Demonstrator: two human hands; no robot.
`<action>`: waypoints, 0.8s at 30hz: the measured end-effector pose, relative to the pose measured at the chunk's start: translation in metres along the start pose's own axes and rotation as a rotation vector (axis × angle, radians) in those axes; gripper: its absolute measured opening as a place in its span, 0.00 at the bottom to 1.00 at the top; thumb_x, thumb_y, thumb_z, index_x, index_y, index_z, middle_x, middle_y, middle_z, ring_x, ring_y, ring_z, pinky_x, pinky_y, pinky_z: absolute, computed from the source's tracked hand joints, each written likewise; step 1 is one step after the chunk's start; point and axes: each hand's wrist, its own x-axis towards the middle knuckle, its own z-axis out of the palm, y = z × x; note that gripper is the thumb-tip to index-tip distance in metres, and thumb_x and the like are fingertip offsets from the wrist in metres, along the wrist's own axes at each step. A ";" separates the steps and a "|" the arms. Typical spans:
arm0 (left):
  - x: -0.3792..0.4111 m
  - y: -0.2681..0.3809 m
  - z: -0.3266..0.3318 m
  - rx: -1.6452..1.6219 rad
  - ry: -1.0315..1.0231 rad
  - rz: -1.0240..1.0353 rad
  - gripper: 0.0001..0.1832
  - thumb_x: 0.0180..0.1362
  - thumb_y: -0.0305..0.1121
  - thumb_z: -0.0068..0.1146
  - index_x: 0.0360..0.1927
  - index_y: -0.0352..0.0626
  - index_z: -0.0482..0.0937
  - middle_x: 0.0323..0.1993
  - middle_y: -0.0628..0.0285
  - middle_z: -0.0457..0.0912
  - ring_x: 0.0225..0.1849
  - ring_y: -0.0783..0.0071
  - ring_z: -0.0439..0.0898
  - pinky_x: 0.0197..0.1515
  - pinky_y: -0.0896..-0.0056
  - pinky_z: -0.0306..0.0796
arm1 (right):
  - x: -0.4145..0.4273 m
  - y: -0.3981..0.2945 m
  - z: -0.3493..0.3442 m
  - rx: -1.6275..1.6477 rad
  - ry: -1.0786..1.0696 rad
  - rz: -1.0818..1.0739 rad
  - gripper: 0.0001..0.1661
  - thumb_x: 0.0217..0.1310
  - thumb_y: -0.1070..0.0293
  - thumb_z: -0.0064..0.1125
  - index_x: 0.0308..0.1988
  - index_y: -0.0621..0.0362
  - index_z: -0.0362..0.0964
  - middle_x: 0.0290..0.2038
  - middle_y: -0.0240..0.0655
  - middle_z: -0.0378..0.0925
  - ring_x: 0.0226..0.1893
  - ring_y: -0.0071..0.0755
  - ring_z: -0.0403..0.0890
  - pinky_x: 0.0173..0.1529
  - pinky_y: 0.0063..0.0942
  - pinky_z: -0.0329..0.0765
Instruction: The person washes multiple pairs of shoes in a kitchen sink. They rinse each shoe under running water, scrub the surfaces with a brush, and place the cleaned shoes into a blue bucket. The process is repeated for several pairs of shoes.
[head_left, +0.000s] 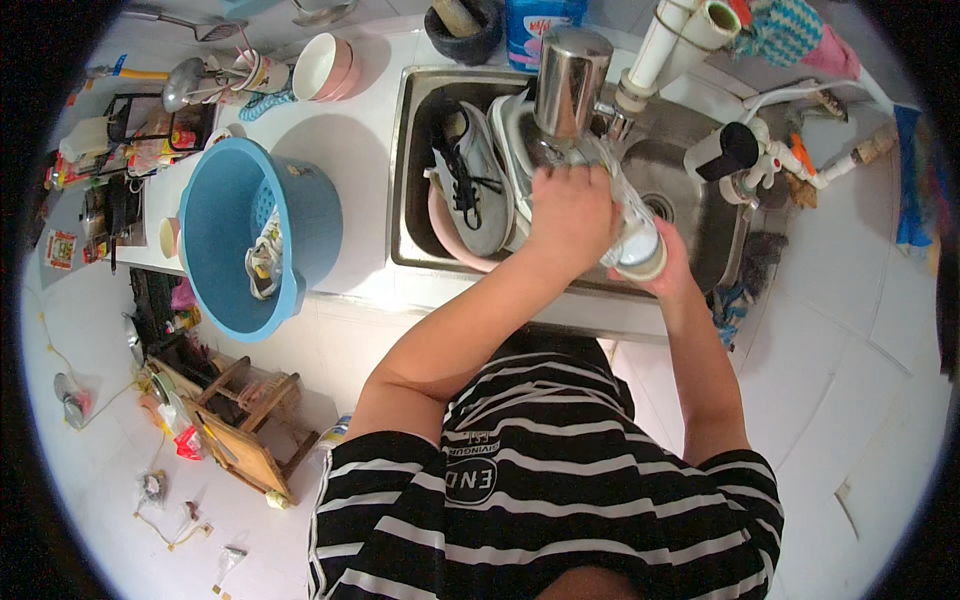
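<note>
My right hand (669, 259) grips a white shoe (636, 229) by one end, above the right bowl of the steel double sink (397, 247). Against the shoe's other side lies my left hand (574, 217), its fingers curled; whether they hold the shoe or some hidden object does not show. Just beyond the hands stands a shiny metal cylinder, seemingly the tap (574, 82). In the left bowl a pink basin (444, 225) holds a pale grey sneaker with black laces (476, 187). Beside it another white shoe (510, 131) is partly covered by my left hand.
Left on the counter, a blue plastic tub (315, 202) holds a light sneaker (264, 259). Behind stand pink bowls (326, 67), a stone mortar (469, 37) and a blue container (544, 34). White pipes (664, 45) rise behind the sink. A wooden stool (240, 450) stands lower left.
</note>
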 end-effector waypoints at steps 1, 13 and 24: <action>0.001 0.000 -0.001 0.017 0.062 -0.004 0.18 0.50 0.42 0.59 0.38 0.38 0.74 0.33 0.54 0.79 0.38 0.56 0.78 0.44 0.53 0.65 | 0.007 0.003 0.001 0.008 -0.038 -0.001 0.31 0.62 0.47 0.45 0.57 0.55 0.66 0.52 0.46 0.74 0.47 0.54 0.77 0.39 0.60 0.77; -0.009 0.001 0.025 -0.271 0.267 0.046 0.19 0.46 0.34 0.58 0.42 0.36 0.75 0.37 0.51 0.79 0.42 0.53 0.77 0.49 0.53 0.65 | -0.028 0.005 0.008 -0.072 0.054 -0.134 0.33 0.61 0.51 0.46 0.59 0.60 0.62 0.53 0.45 0.73 0.48 0.53 0.77 0.38 0.56 0.78; -0.020 -0.005 0.058 -1.909 -0.240 -0.662 0.13 0.50 0.27 0.53 0.42 0.40 0.77 0.43 0.65 0.79 0.48 0.69 0.74 0.55 0.69 0.63 | -0.078 0.003 0.044 -0.900 0.344 -0.619 0.42 0.50 0.70 0.56 0.66 0.59 0.56 0.61 0.40 0.65 0.62 0.39 0.66 0.63 0.35 0.63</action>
